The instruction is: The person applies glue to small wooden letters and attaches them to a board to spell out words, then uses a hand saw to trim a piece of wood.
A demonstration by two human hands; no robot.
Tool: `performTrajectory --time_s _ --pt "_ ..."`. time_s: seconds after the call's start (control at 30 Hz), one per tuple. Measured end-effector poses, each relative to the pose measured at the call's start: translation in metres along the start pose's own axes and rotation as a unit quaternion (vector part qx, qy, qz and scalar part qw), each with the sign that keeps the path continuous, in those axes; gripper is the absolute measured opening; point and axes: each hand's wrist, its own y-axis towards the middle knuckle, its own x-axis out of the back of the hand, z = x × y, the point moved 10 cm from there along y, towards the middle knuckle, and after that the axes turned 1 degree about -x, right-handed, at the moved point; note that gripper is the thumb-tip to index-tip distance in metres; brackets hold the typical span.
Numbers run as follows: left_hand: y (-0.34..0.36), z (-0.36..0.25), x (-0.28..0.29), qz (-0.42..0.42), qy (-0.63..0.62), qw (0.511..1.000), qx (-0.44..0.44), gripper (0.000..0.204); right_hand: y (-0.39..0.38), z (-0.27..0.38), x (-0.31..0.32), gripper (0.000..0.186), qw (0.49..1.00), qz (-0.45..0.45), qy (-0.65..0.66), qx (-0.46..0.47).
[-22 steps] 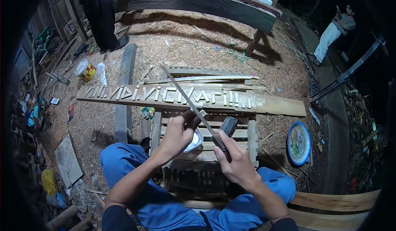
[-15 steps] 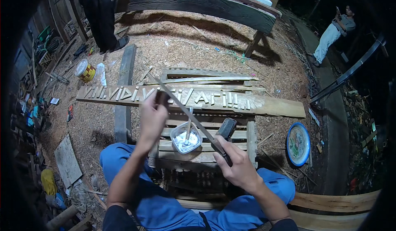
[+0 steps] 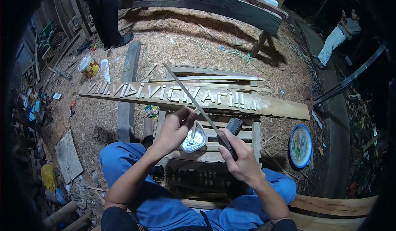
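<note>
My right hand (image 3: 243, 156) is closed round the dark handle of a long, narrow-bladed knife (image 3: 192, 97), whose blade slants up and to the left across a wooden board (image 3: 284, 109). Pale wooden letters (image 3: 212, 100) form a row along this board. My left hand (image 3: 173, 130) is raised beside the blade, thumb and fingers pinched together. A small pale bit shows at its fingertips, too small to name. Partly behind that hand, a clear plastic tub (image 3: 198, 143) of white paste stands on a slatted wooden stand (image 3: 214, 154), with a stick in it.
A dark block-like object (image 3: 234, 125) lies right of the tub. Farther right is a blue-rimmed basin (image 3: 300, 146). A yellow-and-red bucket (image 3: 88, 66) stands at left, near a standing person (image 3: 103, 16). Another person (image 3: 338, 37) stands far right. A heavy bench (image 3: 202, 10) spans the back.
My left hand has moved right and slightly down, towards the blade and over the tub's edge. My right hand still grips the knife, nearly in place. The view has shifted slightly.
</note>
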Motion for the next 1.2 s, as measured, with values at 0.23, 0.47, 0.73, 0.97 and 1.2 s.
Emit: performTrajectory --time_s 0.23,0.47,0.73,0.97,1.2 --pt "-0.007 -0.009 -0.006 0.042 0.009 0.999 -0.003 0.048 0.010 0.005 -0.014 0.054 0.999 0.006 -0.016 0.027" --pt "-0.011 -0.014 -0.006 0.015 0.029 0.999 -0.027 0.051 0.014 0.011 -0.015 0.052 0.999 -0.007 -0.020 0.049" --pt "-0.008 -0.012 -0.007 0.012 0.047 0.998 -0.026 0.045 0.017 0.014 -0.017 0.054 0.998 -0.006 -0.029 0.058" --pt "-0.009 -0.014 -0.011 -0.020 0.031 0.998 -0.043 0.028 0.016 0.012 -0.017 0.053 0.999 -0.009 -0.010 0.049" --pt "-0.011 -0.020 -0.011 -0.035 0.085 0.995 -0.039 0.017 0.014 0.006 -0.020 0.051 1.000 -0.015 0.012 0.018"
